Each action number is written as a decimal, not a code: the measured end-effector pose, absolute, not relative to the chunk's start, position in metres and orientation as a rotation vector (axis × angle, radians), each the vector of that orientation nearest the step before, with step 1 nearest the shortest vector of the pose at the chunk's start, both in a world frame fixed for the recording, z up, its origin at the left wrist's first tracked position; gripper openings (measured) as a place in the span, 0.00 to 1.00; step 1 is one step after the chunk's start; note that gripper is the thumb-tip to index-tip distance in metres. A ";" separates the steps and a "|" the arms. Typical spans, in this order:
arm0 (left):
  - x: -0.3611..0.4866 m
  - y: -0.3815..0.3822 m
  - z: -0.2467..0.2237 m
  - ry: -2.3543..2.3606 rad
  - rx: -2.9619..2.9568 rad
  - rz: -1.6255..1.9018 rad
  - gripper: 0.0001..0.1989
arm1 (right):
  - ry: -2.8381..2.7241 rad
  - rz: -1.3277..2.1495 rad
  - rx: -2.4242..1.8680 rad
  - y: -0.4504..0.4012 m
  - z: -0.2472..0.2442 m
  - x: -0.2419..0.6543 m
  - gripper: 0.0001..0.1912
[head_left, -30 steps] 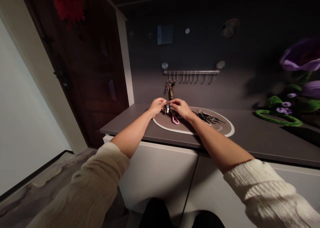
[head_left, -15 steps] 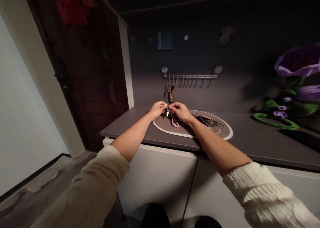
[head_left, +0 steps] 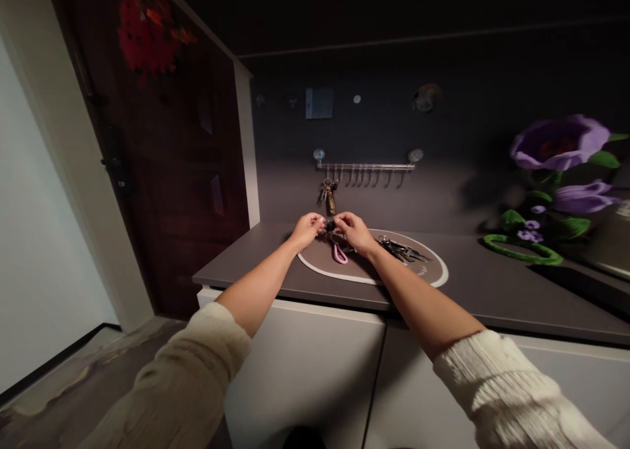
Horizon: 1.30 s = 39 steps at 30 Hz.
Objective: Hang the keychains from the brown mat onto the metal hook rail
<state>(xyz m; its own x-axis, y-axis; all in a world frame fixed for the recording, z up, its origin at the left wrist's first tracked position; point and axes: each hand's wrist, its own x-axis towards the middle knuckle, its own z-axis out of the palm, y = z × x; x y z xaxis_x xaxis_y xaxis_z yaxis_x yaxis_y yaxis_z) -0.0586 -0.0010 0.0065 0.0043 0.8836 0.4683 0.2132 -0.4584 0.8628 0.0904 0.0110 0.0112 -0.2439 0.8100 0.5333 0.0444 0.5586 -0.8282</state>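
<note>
Both hands pinch a small bunch of keys (head_left: 329, 226) with a dark key head between them, just above the mat (head_left: 319, 268). My left hand (head_left: 308, 231) closes on it from the left with thumb and fingertips. From the right, my right hand (head_left: 355, 232) grips it in the same way. A pink strap loop (head_left: 339, 253) lies or hangs just below; whether it joins the held keys I cannot tell. Further right on the mat lies a pile of keys (head_left: 401, 249). Behind my hands, another key bunch with a brown tag (head_left: 331, 201) hangs from the rail.
A metal hook rail (head_left: 367, 167) is fixed to the dark back wall by suction cups. Purple artificial flowers (head_left: 558, 144) with a green coiled base (head_left: 522, 251) stand at the right of the counter (head_left: 492, 291). A dark red door (head_left: 197, 193) is on the left.
The view has tilted up and shifted slightly right. Between my fingers the keys have turned, and the bright key blade that showed earlier is no longer visible. Both hands keep hold.
</note>
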 end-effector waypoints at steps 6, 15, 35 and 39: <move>-0.060 0.001 0.001 1.420 2.073 1.498 0.09 | -1.586 0.873 -0.734 0.012 0.012 0.092 0.15; -0.055 -0.009 0.002 1.652 2.369 1.418 0.13 | -1.404 0.896 -0.753 0.022 0.037 0.099 0.14; -0.051 -0.008 0.000 1.731 2.400 1.391 0.14 | -1.131 0.882 -0.881 0.071 0.113 0.080 0.05; -0.051 -0.007 0.001 1.738 2.389 1.382 0.14 | -1.078 0.906 -0.881 0.079 0.113 0.075 0.05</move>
<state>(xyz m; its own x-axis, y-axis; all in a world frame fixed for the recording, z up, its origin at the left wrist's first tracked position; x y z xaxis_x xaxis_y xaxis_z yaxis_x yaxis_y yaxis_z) -0.0506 -0.0075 0.0005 0.0765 0.7271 0.6822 0.8288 -0.4268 0.3619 0.0747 0.0792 0.1134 0.2167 0.9183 0.3312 -0.1678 0.3693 -0.9141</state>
